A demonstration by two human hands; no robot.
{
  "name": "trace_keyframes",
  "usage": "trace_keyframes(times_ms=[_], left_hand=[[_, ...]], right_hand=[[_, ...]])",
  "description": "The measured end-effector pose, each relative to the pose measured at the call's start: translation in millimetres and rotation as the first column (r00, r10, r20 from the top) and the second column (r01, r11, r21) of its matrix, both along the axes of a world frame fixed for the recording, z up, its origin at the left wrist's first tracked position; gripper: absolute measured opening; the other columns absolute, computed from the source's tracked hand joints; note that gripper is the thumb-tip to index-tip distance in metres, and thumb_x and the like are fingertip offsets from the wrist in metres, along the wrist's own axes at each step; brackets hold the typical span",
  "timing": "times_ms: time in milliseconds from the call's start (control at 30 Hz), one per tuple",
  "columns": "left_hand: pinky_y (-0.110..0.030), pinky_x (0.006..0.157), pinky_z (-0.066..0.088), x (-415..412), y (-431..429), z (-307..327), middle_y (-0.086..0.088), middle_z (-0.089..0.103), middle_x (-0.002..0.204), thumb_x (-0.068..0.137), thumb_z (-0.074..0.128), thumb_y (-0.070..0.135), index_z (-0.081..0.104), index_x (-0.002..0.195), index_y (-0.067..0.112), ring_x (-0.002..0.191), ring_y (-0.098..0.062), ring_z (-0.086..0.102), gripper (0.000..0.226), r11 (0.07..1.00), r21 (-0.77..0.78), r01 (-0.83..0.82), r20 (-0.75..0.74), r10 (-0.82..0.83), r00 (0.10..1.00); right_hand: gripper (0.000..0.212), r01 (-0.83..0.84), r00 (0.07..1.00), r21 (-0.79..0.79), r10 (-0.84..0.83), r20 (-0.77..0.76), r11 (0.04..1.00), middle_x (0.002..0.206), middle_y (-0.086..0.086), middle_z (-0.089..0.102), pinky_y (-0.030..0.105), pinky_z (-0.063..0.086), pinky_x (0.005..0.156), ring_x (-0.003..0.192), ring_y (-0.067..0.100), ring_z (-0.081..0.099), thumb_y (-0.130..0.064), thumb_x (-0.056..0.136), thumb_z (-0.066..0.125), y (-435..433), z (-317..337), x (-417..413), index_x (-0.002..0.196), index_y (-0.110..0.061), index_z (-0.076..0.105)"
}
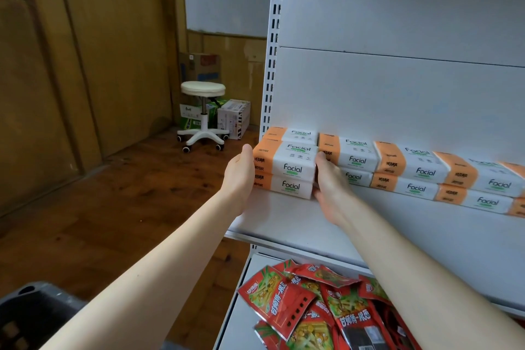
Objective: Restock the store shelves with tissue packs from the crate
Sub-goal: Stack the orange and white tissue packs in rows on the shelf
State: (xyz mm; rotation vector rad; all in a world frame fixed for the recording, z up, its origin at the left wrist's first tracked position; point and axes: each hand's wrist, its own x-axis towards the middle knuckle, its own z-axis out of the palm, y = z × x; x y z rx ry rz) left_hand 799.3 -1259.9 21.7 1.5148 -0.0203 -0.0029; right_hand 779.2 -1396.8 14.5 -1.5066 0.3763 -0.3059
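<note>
Stack of two tissue packs point(287, 170) clamped between both hands at the shelf's point(284, 216) 9 o'clock end.
The fingertips of the left hand point(240, 176) and right hand point(331, 187) are hidden behind the stack's ends. The crate point(34, 310) at 7 o'clock is cut off and dark, its contents unreadable. The row of packs point(420, 173) runs out of frame at 3 o'clock. The packs are soft rectangular blocks in glossy white-and-orange film; the shelf is smooth white metal. The held stack lies flat on the shelf, its long axis running 9 to 3 o'clock, orange end at 9, the "Facial" print facing the camera. One palm presses each short end, the hands apart. Crinkled red snack bags point(312, 304) lie on the shelf below.
</note>
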Motion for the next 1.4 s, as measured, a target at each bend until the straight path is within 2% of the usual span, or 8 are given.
trace_keyframes(times_ms=[133, 567, 633, 767, 933, 1067, 1200, 1400], left_hand=[[-0.023, 0.064, 0.037, -1.2, 0.7, -0.7, 0.001, 0.060, 0.077, 0.101, 0.022, 0.039, 0.060, 0.091, 0.019, 0.073, -0.011, 0.052, 0.044, 1.000, 0.027, 0.002, -0.001, -0.002, 1.000], [-0.028, 0.087, 0.028, -17.3, 9.9, -0.1, 0.009, 0.050, 0.083, 0.101, 0.020, 0.041, 0.056, 0.088, 0.020, 0.085, -0.008, 0.045, 0.043, 0.999, -0.023, -0.047, -0.008, 0.047, 0.999], [-0.029, 0.090, 0.031, -27.9, 17.0, -0.1, 0.006, 0.053, 0.101, 0.100, 0.023, 0.043, 0.057, 0.114, 0.017, 0.101, -0.012, 0.046, 0.045, 0.997, -0.039, -0.069, -0.031, 0.068, 0.997], [-0.027, 0.088, 0.031, -62.5, 40.3, -8.4, 0.012, 0.050, 0.089, 0.100, 0.026, 0.042, 0.056, 0.091, 0.026, 0.087, -0.005, 0.046, 0.035, 0.991, -0.068, -0.112, 0.000, 0.112, 0.994], [-0.032, 0.108, 0.032, -124.1, 97.8, -29.1, 0.002, 0.051, 0.136, 0.100, 0.027, 0.042, 0.048, 0.131, 0.017, 0.126, -0.013, 0.047, 0.045, 0.984, -0.012, -0.177, 0.026, 0.177, 0.984], [-0.035, 0.104, 0.041, -169.7, 169.7, -64.5, 0.001, 0.063, 0.117, 0.099, 0.034, 0.039, 0.058, 0.104, 0.023, 0.111, -0.012, 0.057, 0.030, 0.967, 0.116, -0.228, -0.018, 0.231, 0.973], [-0.037, 0.086, 0.047, -221.3, 261.3, -105.5, -0.006, 0.065, 0.100, 0.097, 0.041, 0.033, 0.059, 0.094, 0.019, 0.095, -0.018, 0.059, 0.023, 0.863, 0.450, -0.232, -0.089, 0.301, 0.949], [-0.029, 0.090, 0.044, -285.0, 379.3, -149.3, -0.008, 0.063, 0.116, 0.094, 0.049, 0.032, 0.055, 0.121, 0.008, 0.108, -0.022, 0.058, 0.037, 0.603, 0.794, -0.077, -0.264, 0.456, 0.850]], right_hand=[[0.038, -0.002, 1.000, 0.010, 0.002, -0.008, 1.000, 0.122, 0.005, 0.061, 0.048, 0.041, 0.103, 0.113, 0.026, 0.057, -0.051, 0.095, 0.034, 1.5, 0.6, -1.8, 0.109, -0.024, 0.056], [0.033, 0.165, 0.984, 0.056, -0.169, 0.059, 0.985, 0.116, 0.000, 0.052, 0.029, 0.033, 0.091, 0.104, 0.014, 0.047, -0.033, 0.099, 0.035, 10.2, 16.1, -36.0, 0.121, -0.016, 0.054], [0.029, 0.181, 0.976, 0.086, -0.190, 0.102, 0.980, 0.116, 0.004, 0.058, 0.028, 0.034, 0.090, 0.102, 0.015, 0.050, -0.027, 0.098, 0.036, 20.3, 20.8, -54.3, 0.111, -0.013, 0.058], [0.018, 0.146, 0.966, 0.085, -0.161, 0.205, 0.986, 0.082, 0.000, 0.058, 0.025, 0.043, 0.081, 0.082, 0.004, 0.056, -0.018, 0.094, 0.042, 55.2, 18.4, -97.2, 0.083, -0.015, 0.055], [0.028, -0.114, 0.976, -0.021, 0.116, 0.186, 0.993, 0.120, -0.008, 0.050, 0.020, 0.035, 0.093, 0.110, 0.004, 0.046, -0.020, 0.096, 0.043, 133.5, -10.7, -144.3, 0.124, -0.021, 0.050], [0.039, -0.458, 0.887, -0.141, 0.462, -0.009, 0.877, 0.127, -0.008, 0.046, 0.009, 0.040, 0.083, 0.114, 0.004, 0.042, -0.023, 0.098, 0.039, 209.6, -49.1, -165.4, 0.137, -0.018, 0.041], [0.033, -0.665, 0.747, -0.215, 0.631, -0.209, 0.716, 0.125, 0.004, 0.056, 0.037, 0.041, 0.104, 0.118, 0.019, 0.050, -0.023, 0.095, 0.045, 282.2, -89.3, -173.1, 0.126, -0.014, 0.051], [0.029, -0.895, 0.442, -0.172, 0.759, -0.479, 0.412, 0.105, 0.021, 0.063, 0.049, 0.048, 0.095, 0.110, 0.035, 0.058, -0.020, 0.092, 0.048, 373.5, -149.0, -196.0, 0.109, 0.003, 0.056]])
